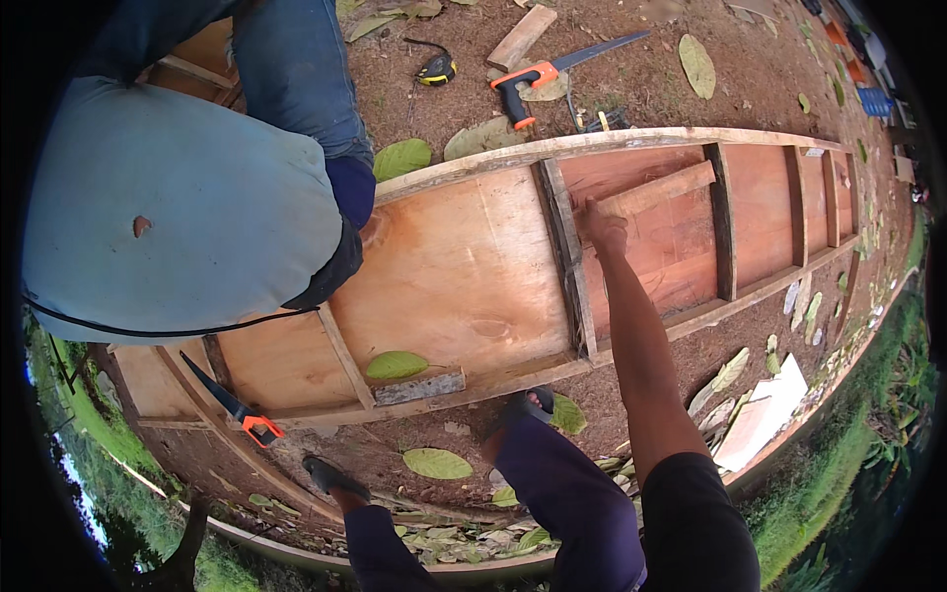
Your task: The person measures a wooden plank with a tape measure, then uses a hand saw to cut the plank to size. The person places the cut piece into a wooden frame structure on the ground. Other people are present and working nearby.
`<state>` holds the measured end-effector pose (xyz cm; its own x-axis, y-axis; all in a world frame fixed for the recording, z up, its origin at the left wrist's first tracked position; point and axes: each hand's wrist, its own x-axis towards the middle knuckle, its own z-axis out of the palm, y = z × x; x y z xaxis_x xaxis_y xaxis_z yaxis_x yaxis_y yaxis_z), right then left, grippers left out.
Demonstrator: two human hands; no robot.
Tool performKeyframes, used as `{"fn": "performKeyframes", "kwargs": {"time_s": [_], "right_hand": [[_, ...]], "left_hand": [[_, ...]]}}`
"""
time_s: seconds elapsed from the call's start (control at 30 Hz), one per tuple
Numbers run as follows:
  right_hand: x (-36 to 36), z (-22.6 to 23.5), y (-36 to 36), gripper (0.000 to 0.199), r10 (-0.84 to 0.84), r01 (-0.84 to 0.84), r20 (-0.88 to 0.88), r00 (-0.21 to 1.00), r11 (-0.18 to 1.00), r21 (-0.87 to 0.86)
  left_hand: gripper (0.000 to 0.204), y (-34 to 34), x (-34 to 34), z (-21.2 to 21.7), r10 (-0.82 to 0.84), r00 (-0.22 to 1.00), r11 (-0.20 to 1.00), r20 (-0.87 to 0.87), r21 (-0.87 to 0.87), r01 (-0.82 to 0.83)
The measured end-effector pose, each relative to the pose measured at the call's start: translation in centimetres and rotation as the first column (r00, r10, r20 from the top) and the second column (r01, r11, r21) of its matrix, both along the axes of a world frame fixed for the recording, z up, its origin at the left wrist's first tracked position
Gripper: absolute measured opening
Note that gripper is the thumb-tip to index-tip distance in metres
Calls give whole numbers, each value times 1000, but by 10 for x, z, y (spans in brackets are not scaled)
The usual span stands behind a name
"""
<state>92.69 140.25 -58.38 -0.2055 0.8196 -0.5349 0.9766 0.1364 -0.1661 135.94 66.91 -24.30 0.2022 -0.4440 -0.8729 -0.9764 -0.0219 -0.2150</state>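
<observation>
My right arm reaches over a long wooden frame point(641, 338) with plywood panel point(473, 257) between its battens. At the end of that arm, my right hand point(604, 229) is closed round the left end of a short wooden batten point(661, 190). The batten lies slantwise over a reddish panel section, its far end at or against a dark crosspiece point(723, 222). Another dark crosspiece point(567, 252) stands just left of my hand. Fingertips are partly hidden by the hand itself. My left hand is out of sight.
A person in a light blue shirt point(178, 207) bends over the frame's left part. One handsaw point(528, 84) and a tape measure point(437, 69) lie on the ground beyond; another handsaw point(237, 405) rests across the near left edge. Leaves and a white board point(764, 414) lie about.
</observation>
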Motion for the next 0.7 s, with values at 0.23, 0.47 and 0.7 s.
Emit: {"fn": "performKeyframes", "kwargs": {"time_s": [0.23,0.47,0.7], "right_hand": [[-14,-2,-3,115,-110,113,37,993,991,-74],[109,69,20,83,-52,61,-199,979,997,41],[252,183,-32,34,-35,-90,-324,945,927,-364]], "left_hand": [[70,23,26,32,91,996,994,2,-54,-91],[69,31,52,52,221,974,975,-58,11,-220],[75,8,58,92,286,951,958,-116,29,-285]]}}
